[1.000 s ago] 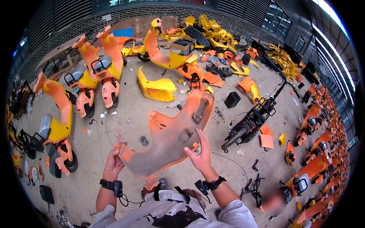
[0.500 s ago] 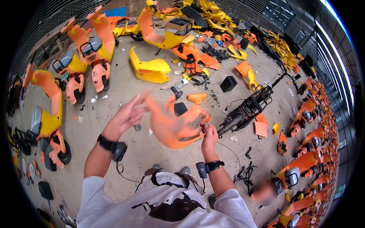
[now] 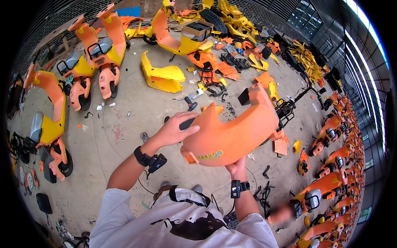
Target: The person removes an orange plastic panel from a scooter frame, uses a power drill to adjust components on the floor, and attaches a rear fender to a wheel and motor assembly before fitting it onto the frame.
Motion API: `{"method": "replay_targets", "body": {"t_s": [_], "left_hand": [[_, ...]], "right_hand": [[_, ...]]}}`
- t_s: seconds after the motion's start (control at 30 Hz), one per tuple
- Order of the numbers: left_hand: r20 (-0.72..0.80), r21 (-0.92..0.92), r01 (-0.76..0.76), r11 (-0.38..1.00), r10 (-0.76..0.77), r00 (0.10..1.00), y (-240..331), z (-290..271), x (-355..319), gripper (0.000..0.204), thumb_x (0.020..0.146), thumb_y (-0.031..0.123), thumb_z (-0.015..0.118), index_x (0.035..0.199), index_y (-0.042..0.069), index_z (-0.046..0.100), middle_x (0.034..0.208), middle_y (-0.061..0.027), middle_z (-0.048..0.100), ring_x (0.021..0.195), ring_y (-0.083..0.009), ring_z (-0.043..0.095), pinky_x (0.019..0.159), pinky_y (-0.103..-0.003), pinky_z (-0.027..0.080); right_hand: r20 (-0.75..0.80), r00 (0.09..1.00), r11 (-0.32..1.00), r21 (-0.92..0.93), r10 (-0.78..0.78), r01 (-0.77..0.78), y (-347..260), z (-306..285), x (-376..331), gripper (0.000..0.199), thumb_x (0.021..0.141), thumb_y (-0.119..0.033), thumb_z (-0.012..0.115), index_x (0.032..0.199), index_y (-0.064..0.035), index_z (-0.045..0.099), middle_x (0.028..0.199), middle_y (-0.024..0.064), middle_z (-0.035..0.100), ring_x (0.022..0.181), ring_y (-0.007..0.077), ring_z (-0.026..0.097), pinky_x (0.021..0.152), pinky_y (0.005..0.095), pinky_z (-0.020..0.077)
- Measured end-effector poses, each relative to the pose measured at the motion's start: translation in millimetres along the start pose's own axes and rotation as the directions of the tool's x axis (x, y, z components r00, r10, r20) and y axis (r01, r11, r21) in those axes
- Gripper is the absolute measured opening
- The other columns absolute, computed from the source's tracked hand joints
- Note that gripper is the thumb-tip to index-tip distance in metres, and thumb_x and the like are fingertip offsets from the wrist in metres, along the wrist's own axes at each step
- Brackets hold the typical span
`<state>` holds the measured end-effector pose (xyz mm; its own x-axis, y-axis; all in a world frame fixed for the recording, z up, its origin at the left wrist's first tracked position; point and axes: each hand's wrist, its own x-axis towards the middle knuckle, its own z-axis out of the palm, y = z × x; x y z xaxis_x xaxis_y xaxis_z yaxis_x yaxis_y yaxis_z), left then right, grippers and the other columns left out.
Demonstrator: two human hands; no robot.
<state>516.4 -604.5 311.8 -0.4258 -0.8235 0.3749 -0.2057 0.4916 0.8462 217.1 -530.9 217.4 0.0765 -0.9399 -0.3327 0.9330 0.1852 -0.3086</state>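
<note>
Held in front of the chest above the concrete floor (image 3: 124, 120), the orange panel (image 3: 231, 132) is gripped by both hands. Left hand (image 3: 173, 130): fingers curled over its upper left edge; right hand (image 3: 236, 168): fingers closed under its lower edge. Surroundings: yellow panel (image 3: 162, 76), orange scooters (image 3: 95, 49), scattered parts.

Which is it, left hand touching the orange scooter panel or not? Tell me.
Touching. The head view shows the left hand lying flat on the upper left edge of the orange scooter panel, its fingers curled over it.
</note>
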Motion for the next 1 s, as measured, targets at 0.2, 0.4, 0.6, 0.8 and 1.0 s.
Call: {"method": "replay_targets", "body": {"t_s": [0.2, 0.4, 0.6, 0.8, 1.0], "left_hand": [[-0.123, -0.296, 0.274, 0.915, -0.321, 0.939, -60.8, 23.4, -19.8, 0.048, 0.09, 0.029, 0.064, 0.127, 0.0, 0.054, 0.126, -0.0125, 0.058, 0.112, -0.0203, 0.057, 0.09, -0.033, 0.048], [-0.142, -0.299, 0.277, 0.913, -0.33, 0.933, -78.6, 56.1, -34.1, 0.045, 0.09, 0.023, 0.064, 0.127, -0.001, 0.053, 0.116, -0.0126, 0.064, 0.104, -0.0167, 0.06, 0.081, -0.03, 0.051], [-0.084, -0.313, 0.224, 0.923, -0.262, 0.962, -66.5, 61.7, -15.7, 0.041, 0.09, 0.021, 0.063, 0.124, -0.002, 0.056, 0.111, -0.0133, 0.066, 0.098, -0.0163, 0.063, 0.08, -0.029, 0.051], [-0.091, -0.252, 0.253, 0.934, -0.283, 0.955, -79.2, 62.6, -13.7, 0.037, 0.089, 0.017, 0.062, 0.122, -0.001, 0.057, 0.111, -0.0121, 0.066, 0.099, -0.0168, 0.064, 0.078, -0.029, 0.051], [-0.089, -0.193, 0.167, 0.967, -0.187, 0.978, -48.3, 65.9, -9.2, 0.037, 0.088, 0.015, 0.062, 0.122, 0.001, 0.057, 0.114, -0.0113, 0.065, 0.104, -0.02, 0.062, 0.084, -0.032, 0.049]], "right_hand": [[-0.137, 0.989, 0.998, -0.032, -0.051, 0.047, -7.3, -13.3, 2.0, 0.065, 0.083, -0.046, 0.053, 0.128, -0.0008, 0.045, 0.132, 0.0151, 0.052, 0.118, 0.032, 0.051, 0.098, 0.0518, 0.042], [-0.248, 0.952, 0.982, 0.0, -0.181, 0.186, -29.2, -28.7, -3.9, 0.064, 0.084, -0.048, 0.051, 0.127, -0.0007, 0.045, 0.131, 0.0167, 0.051, 0.119, 0.0331, 0.05, 0.1, 0.0516, 0.0402], [-0.132, 0.961, 0.97, 0.0, -0.242, 0.244, -35.1, -28.9, -30.4, 0.057, 0.09, -0.046, 0.052, 0.128, -0.0042, 0.047, 0.128, 0.0149, 0.053, 0.114, 0.0306, 0.054, 0.095, 0.0495, 0.0465], [-0.225, 0.943, 0.958, 0.09, -0.245, 0.271, -31.7, -70.6, -43.2, 0.049, 0.093, -0.041, 0.052, 0.126, -0.0043, 0.05, 0.123, 0.013, 0.058, 0.106, 0.028, 0.06, 0.084, 0.0436, 0.0556], [-0.257, 0.908, 0.929, 0.081, -0.331, 0.362, -22.5, -90.9, -60.8, 0.049, 0.095, -0.04, 0.05, 0.128, -0.0039, 0.049, 0.126, 0.0146, 0.056, 0.11, 0.029, 0.059, 0.088, 0.0458, 0.054]]}}
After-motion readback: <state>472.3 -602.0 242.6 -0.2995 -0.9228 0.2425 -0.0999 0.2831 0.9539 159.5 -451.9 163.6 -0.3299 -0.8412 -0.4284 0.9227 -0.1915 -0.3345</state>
